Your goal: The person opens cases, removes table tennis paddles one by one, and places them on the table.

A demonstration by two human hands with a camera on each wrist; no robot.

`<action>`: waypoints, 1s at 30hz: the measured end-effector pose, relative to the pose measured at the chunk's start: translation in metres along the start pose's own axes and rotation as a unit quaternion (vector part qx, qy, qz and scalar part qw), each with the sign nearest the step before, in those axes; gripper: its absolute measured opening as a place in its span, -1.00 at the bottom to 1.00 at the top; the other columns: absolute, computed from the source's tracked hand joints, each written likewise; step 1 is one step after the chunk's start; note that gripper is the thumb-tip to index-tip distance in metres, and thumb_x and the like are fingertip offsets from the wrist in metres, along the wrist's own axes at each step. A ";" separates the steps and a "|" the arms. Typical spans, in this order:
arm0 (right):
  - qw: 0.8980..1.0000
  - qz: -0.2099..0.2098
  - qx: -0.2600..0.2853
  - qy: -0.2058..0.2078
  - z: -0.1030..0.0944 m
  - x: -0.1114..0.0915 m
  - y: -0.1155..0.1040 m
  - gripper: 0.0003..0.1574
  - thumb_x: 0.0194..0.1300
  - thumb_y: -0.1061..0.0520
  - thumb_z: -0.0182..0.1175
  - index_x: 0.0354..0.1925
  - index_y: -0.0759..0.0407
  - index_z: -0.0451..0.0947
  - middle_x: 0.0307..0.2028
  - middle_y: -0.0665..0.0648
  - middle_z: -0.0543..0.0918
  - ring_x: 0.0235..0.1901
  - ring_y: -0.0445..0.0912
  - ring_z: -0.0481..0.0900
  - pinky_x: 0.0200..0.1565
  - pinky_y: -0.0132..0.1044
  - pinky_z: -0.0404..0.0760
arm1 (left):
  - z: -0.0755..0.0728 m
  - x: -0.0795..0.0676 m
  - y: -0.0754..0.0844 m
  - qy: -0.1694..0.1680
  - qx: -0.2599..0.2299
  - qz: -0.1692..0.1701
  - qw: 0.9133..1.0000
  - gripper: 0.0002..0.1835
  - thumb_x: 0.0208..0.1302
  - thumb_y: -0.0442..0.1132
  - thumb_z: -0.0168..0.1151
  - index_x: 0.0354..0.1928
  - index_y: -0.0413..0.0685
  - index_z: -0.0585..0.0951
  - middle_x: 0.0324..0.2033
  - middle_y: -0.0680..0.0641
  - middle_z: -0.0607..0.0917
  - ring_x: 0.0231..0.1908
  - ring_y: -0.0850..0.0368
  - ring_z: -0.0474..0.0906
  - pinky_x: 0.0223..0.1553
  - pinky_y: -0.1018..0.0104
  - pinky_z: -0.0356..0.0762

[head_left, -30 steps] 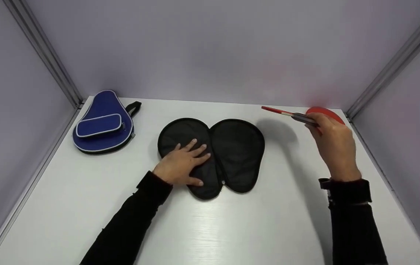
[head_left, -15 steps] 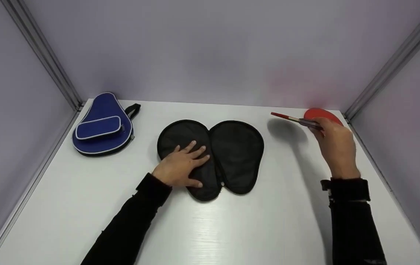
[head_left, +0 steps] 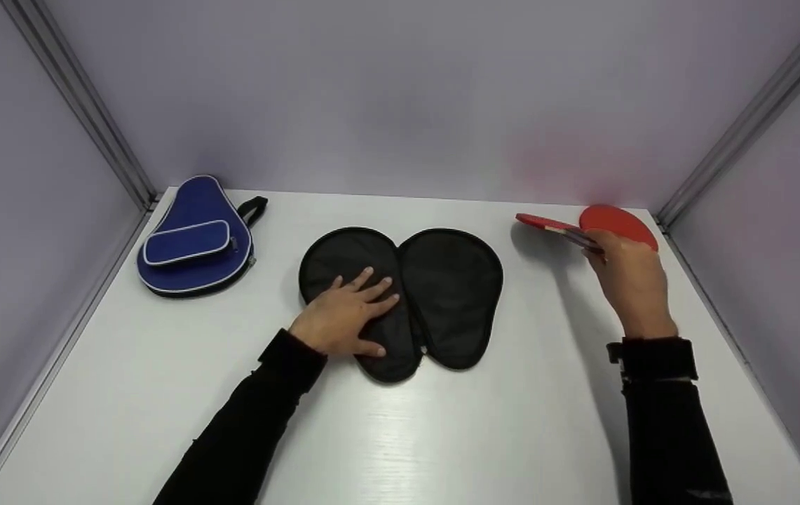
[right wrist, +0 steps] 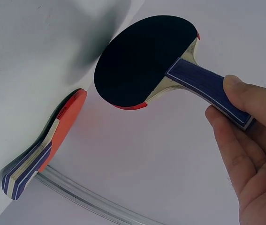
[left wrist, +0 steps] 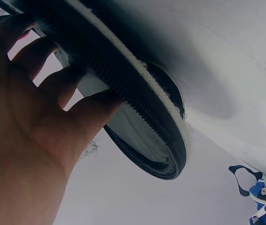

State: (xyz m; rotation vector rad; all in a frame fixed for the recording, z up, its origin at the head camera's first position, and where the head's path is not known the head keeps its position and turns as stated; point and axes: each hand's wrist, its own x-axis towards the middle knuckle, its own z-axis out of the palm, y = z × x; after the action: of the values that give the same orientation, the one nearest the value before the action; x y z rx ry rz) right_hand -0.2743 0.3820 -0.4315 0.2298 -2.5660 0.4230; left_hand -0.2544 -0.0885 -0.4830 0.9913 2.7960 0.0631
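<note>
My left hand [head_left: 343, 315] lies with fingers spread on the left half of an unzipped black paddle case [head_left: 452, 298], laid open like a book. In the left wrist view the fingertips touch the case near its zipper edge [left wrist: 137, 110]. My right hand [head_left: 627, 280] pinches a table tennis paddle [right wrist: 147, 61] by its blue handle, between thumb and fingers. The held paddle is raised above the table, red side up and black side facing the right wrist camera. A second red paddle [head_left: 613, 223] lies on the table just behind the right hand, its handle hidden in the head view.
A blue paddle case [head_left: 193, 256] with white piping, a front pocket and a black strap lies at the back left of the white table [head_left: 400, 442]. Grey walls [head_left: 400, 98] enclose the table at the back and both sides.
The right hand has moved slightly, and the held paddle has shifted right and lower, tilting so more of its red face shows. The left hand and black case have stayed in place.
</note>
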 end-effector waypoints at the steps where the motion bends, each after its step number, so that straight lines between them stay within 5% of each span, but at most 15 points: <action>1: 1.000 0.002 0.000 -0.004 0.001 0.000 0.000 -0.66 0.45 0.37 0.59 0.14 0.26 0.84 -0.05 0.53 0.91 -0.11 0.54 0.88 -0.09 0.53 0.80 | 0.000 0.000 0.000 0.000 0.000 0.000 1.000 0.05 0.54 0.41 0.47 0.88 0.21 0.31 0.92 -0.07 0.18 0.94 -0.28 -0.03 0.82 -0.53 0.23; 19: 0.998 -0.025 0.010 -0.054 0.032 -0.003 0.008 -0.59 0.43 0.43 0.57 0.20 0.36 0.79 -0.05 0.51 0.92 -0.05 0.51 0.91 0.02 0.47 0.86 | 0.002 0.002 -0.003 0.001 -0.003 0.006 1.000 0.05 0.54 0.39 0.49 0.88 0.17 0.34 0.91 -0.10 0.20 0.93 -0.30 -0.02 0.81 -0.54 0.23; 30: 0.992 0.008 0.003 -0.126 0.052 -0.005 0.011 -0.55 0.48 0.37 0.56 0.28 0.32 0.78 0.03 0.48 0.92 0.04 0.44 0.92 0.04 0.42 0.89 | 0.003 0.003 -0.004 -0.001 0.000 0.003 1.000 0.06 0.53 0.40 0.49 0.88 0.18 0.33 0.92 -0.08 0.19 0.94 -0.30 -0.04 0.82 -0.55 0.21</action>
State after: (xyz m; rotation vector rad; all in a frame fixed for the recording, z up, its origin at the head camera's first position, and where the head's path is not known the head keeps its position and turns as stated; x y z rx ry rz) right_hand -0.2975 0.3745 -0.4788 0.2800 -2.8160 0.4307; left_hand -0.2586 -0.0894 -0.4863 0.9996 2.7912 0.0614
